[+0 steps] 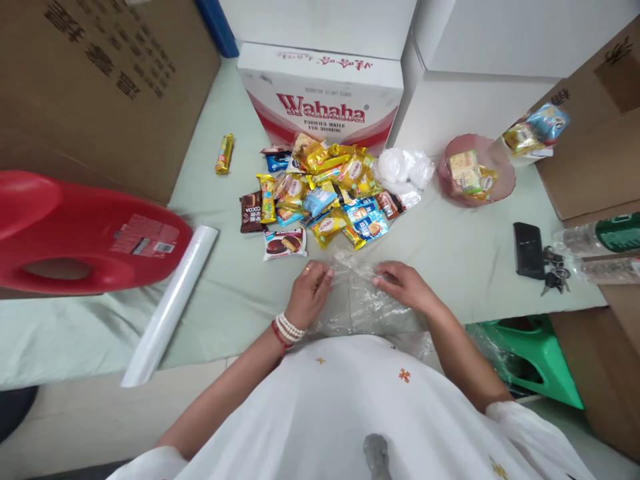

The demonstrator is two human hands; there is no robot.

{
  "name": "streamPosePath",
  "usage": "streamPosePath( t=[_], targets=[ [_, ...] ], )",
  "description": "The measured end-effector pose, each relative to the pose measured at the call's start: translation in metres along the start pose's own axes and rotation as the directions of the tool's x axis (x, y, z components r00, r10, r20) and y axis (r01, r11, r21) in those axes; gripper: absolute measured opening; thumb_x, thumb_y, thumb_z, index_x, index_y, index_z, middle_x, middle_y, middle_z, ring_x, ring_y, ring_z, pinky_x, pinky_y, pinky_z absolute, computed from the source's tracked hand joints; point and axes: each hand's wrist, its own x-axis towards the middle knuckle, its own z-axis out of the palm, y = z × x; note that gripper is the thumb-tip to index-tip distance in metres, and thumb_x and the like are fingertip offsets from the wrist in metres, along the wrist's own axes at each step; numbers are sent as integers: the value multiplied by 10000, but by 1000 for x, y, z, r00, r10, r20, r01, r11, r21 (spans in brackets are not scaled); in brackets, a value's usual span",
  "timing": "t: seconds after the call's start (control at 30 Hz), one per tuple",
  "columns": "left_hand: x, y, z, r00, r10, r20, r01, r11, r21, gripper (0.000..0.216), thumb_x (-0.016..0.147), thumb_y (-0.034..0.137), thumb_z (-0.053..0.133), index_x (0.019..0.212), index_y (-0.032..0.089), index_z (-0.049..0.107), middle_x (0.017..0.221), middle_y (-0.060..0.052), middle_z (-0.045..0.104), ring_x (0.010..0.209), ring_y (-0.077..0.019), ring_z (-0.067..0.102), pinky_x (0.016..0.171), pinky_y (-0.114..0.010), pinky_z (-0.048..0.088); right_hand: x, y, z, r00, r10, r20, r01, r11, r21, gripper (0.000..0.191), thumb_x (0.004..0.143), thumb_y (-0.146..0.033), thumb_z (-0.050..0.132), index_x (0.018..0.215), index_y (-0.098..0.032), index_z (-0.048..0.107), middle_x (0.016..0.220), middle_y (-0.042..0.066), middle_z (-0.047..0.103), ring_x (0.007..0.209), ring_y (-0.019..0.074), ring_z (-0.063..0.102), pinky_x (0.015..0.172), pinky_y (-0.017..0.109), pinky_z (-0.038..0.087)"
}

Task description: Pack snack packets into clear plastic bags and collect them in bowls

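Observation:
A clear plastic bag (pixel 367 307) hangs between my two hands at the table's front edge, close to my body. My left hand (pixel 307 290) pinches the bag's upper edge with fingers closed. On the other side, my right hand (pixel 403 283) has its thumb and fingers closed on the bag's opposite edge. Just beyond lies a pile of wrapped snacks (pixel 327 187) in yellow, blue and brown packets. Nearest my left hand is a pie packet (pixel 285 244) with a white and dark wrapper. White crumpled plastic (pixel 405 169) sits at the pile's right end.
A Wahaha water box (pixel 325 100) stands behind the pile. To the left are a red jug (pixel 95 233), a plastic film roll (pixel 170 307) and a lone yellow snack (pixel 225 154). On the right are a pink bowl (pixel 475 167), a black wallet-like item (pixel 529 250), keys (pixel 556 270) and bottles (pixel 600 250).

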Motion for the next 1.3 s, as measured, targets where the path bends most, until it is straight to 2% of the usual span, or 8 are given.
streamPosePath(
  t=[0.2, 0.33, 0.5, 0.6, 0.73, 0.97, 1.17, 1.3],
  targets=[
    [-7, -16, -8, 969, -190, -158, 198, 980, 32, 286, 1033, 464, 428, 866, 242, 497, 617, 55, 475, 574, -155, 476, 614, -278, 375, 31, -2, 8, 949, 258, -180, -121, 827, 549, 411, 743, -597, 786, 862, -209, 720, 818, 19, 715, 703, 158, 622, 658, 285, 520],
    [-8, -31, -10, 933, -252, -259, 266, 964, 21, 298, 1031, 497, 418, 907, 238, 498, 643, 48, 497, 575, -155, 502, 607, -276, 405, 31, 5, -5, 912, 381, -152, -200, 737, 646, 438, 644, -555, 864, 806, -194, 679, 790, 4, 686, 514, 85, 479, 441, 220, 357],
    [-15, -29, -4, 857, 136, -497, 66, 927, 368, 334, 948, 430, 595, 1165, 176, 586, 1148, -159, 631, 1146, -305, 587, 1003, -497, 460, 27, 12, 0, 865, 440, -241, -226, 771, 596, 522, 743, -680, 738, 921, -198, 651, 745, -9, 649, 494, 88, 470, 415, 216, 324],
    [-20, -24, -4, 875, 408, -260, -183, 777, 602, 281, 927, 283, 626, 1203, 262, 672, 1303, -137, 648, 1400, -345, 465, 1190, -599, 251, 22, 9, 1, 869, 431, -243, -241, 798, 552, 580, 797, -708, 669, 1108, -220, 622, 785, -3, 670, 583, 125, 549, 469, 226, 393],
    [-15, -23, -3, 934, 304, 191, -355, 708, 610, 463, 1005, 253, 484, 1450, 352, 563, 1483, -78, 617, 1486, -309, 429, 1244, -675, 23, 11, 8, -4, 893, 365, -261, -220, 863, 455, 538, 713, -513, 814, 1120, -220, 621, 606, -88, 507, 510, 109, 432, 468, 235, 345],
    [-20, -31, -1, 957, 98, 274, -257, 728, 635, 541, 1051, 393, 389, 1576, 265, 427, 1681, -144, 325, 1548, -341, 330, 1213, -752, 34, -24, 38, -29, 772, 491, -403, -373, 864, 338, 506, 704, -522, 764, 1059, -174, 672, 596, -68, 533, 509, 123, 428, 508, 268, 355],
    [-33, -29, -1, 958, 91, 271, -252, 715, 652, 556, 1045, 439, 399, 1569, 257, 440, 1688, -127, 314, 1565, -317, 299, 1240, -717, 33, 0, 0, -39, 717, -15, -697, -211, 948, -238, 294, 911, -436, 586, 1005, -186, 710, 915, 70, 716, 776, 201, 626, 752, 345, 500],
    [-37, -31, -1, 965, 91, 247, -236, 718, 655, 637, 1039, 494, 389, 1600, 190, 379, 1679, -165, 319, 1563, -326, 302, 1244, -714, 1, 49, -69, 8, 880, -421, -220, 280, 835, -474, 250, 1017, -336, 501, 1051, -209, 714, 1001, 82, 712, 920, 215, 643, 841, 335, 504]
  ],
)
